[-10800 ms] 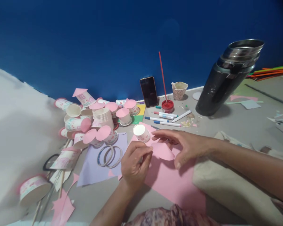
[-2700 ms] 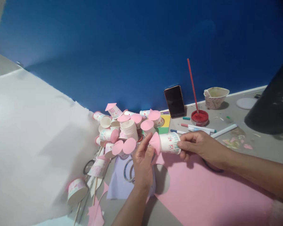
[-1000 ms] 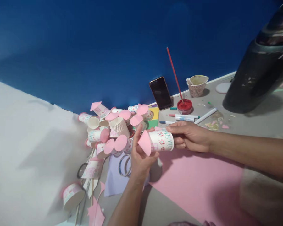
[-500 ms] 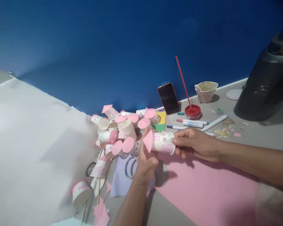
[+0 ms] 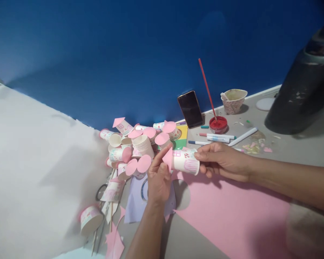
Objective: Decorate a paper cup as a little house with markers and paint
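Note:
A white paper cup (image 5: 184,162) lies sideways in the air, with a pink window, small red marks and a pink door drawn on its side. My right hand (image 5: 225,162) grips the cup near its open rim, thumb on the near side. On the cup's other end sits a pink paper cone (image 5: 167,158) like a roof. My left hand (image 5: 159,181) holds this cone between thumb and fingers, the index finger stretched along it. Below the cup, pink paper (image 5: 232,212) covers part of the table.
Several decorated cups with pink cones and a cup stack (image 5: 142,144) crowd the left, near lilac paper (image 5: 133,212) and scissors (image 5: 100,192). Behind stand a phone (image 5: 190,109), red paint (image 5: 218,124) with a brush, a patterned cup (image 5: 233,102), markers (image 5: 218,137) and a dark bottle (image 5: 294,93).
My left hand has shifted, its thumb rising from below to the cone's edge. The cup remains in my right hand. The whole view has shifted slightly.

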Demonstrator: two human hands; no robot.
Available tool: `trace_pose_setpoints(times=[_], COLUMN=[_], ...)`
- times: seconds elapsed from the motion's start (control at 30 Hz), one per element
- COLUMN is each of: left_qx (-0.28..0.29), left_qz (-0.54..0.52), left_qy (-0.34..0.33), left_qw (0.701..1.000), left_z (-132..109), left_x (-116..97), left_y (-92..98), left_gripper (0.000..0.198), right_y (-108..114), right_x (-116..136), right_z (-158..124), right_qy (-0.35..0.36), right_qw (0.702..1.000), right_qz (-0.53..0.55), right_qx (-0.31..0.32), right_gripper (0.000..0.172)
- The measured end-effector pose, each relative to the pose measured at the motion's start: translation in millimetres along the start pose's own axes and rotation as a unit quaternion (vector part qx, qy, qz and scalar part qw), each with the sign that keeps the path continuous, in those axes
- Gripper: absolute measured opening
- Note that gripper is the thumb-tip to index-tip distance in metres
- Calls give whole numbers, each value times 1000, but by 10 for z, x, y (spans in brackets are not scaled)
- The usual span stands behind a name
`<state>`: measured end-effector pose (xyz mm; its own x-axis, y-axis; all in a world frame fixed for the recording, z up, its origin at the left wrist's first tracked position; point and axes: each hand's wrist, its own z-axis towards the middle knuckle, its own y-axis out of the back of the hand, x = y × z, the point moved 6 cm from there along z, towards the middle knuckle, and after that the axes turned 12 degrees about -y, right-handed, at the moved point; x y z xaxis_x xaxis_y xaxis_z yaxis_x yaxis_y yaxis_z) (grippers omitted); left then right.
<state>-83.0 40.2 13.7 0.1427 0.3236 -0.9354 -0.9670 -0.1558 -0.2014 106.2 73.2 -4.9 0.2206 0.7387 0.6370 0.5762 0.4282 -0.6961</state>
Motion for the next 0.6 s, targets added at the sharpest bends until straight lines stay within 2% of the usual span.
trace_pose_setpoints(times=[0.6], left_qx=[-3], left_qz=[-8], left_qy=[20], left_qw=[1000], left_z=[-4], left_x=[32], left_y=[-49], left_gripper=[55], right_y=[21], right_x=[12], right_z=[2], right_qy=[9], right_qw=[1000], right_qz=[-20], right_qx=[-13], right_gripper=[39])
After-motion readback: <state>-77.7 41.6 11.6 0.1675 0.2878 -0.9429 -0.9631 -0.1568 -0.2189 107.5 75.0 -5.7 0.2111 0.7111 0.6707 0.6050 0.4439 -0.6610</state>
